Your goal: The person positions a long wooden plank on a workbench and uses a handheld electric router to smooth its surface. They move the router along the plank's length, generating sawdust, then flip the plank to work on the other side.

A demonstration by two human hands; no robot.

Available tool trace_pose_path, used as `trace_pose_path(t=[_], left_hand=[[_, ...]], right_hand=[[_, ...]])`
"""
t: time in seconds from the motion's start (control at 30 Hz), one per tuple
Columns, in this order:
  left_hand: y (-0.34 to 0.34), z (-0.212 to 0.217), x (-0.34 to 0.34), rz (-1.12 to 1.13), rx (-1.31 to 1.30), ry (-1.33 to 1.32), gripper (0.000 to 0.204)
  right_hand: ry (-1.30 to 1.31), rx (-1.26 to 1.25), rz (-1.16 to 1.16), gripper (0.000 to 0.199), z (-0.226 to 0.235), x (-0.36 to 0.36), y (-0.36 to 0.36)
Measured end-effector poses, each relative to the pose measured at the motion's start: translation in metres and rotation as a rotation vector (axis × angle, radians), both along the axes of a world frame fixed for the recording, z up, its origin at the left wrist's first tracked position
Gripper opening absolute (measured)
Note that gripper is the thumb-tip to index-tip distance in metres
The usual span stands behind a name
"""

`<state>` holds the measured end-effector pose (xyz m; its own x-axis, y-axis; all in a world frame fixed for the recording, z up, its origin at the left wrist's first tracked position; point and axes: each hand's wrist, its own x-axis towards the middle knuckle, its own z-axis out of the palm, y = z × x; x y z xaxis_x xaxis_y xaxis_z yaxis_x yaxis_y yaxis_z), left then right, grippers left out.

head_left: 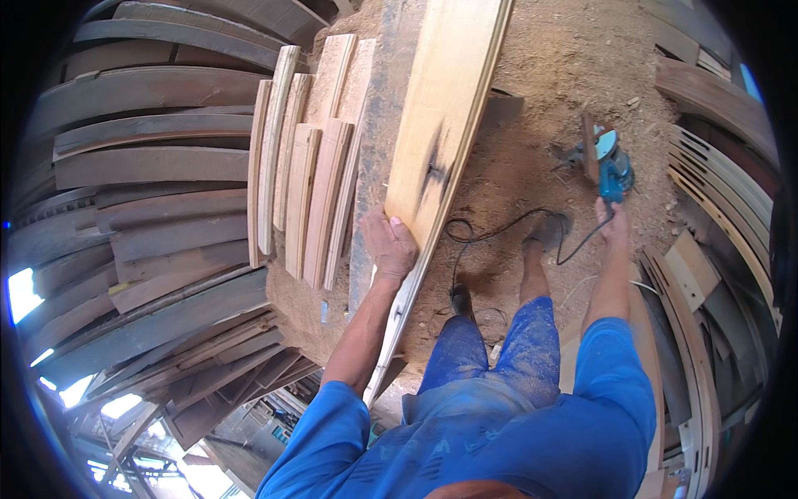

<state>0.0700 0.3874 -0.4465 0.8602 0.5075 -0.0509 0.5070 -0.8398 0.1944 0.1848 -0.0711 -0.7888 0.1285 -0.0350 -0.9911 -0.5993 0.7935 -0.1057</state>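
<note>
A long pale plank (432, 125) with a dark knot runs from the top of the view down past my left side. My left hand (389, 243) grips its left edge, the fingers curled and partly hidden. Out to the right, my right hand (613, 219) is closed round the rear end of a teal corded power tool (615, 176). That tool has a pale rounded guard and a brown flat plate on its left side; its exact kind is hard to tell. A black cord (507, 224) trails from it across the ground toward my feet.
Several shorter milled boards (320, 166) lie left of the plank. Stacks of dark timber (158, 158) line the left side. More slats and boards (723, 208) lean at the right. Sawdust (582, 50) covers the ground, and the cord loops near my feet.
</note>
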Motion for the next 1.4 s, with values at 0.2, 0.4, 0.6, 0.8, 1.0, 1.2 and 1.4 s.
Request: trace_pose_path(t=[0.2,0.4,0.6,0.8,1.0,1.2,1.4], left_hand=[[0.001,0.001,0.004,-0.006,-0.009,-0.016,0.032],[0.003,0.0,0.005,-0.005,-0.049,-0.077,0.053],[-0.02,0.026,0.005,-0.101,0.029,0.039,0.096],[-0.043,0.02,0.007,-0.065,-0.085,0.244,0.119],[0.011,0.064,-0.003,-0.142,-0.378,0.151,0.102],[0.038,0.07,-0.001,-0.202,-0.432,0.057,0.085],[0.055,0.073,-0.03,-0.026,-0.479,-0.024,0.069]], right_hand=[[-0.251,-0.551,1.241,0.014,0.0,-0.078,0.021],[-0.224,-0.642,1.457,0.025,0.116,-0.05,0.076],[-0.292,-0.45,1.196,0.039,0.175,-0.043,0.072],[-0.283,-0.501,1.256,0.03,0.188,-0.089,0.042],[-0.249,-0.445,1.298,0.022,0.201,-0.149,0.053],[-0.224,-0.366,1.366,0.024,0.219,-0.193,0.093],[-0.36,-0.325,1.376,0.019,0.242,-0.189,0.138]])
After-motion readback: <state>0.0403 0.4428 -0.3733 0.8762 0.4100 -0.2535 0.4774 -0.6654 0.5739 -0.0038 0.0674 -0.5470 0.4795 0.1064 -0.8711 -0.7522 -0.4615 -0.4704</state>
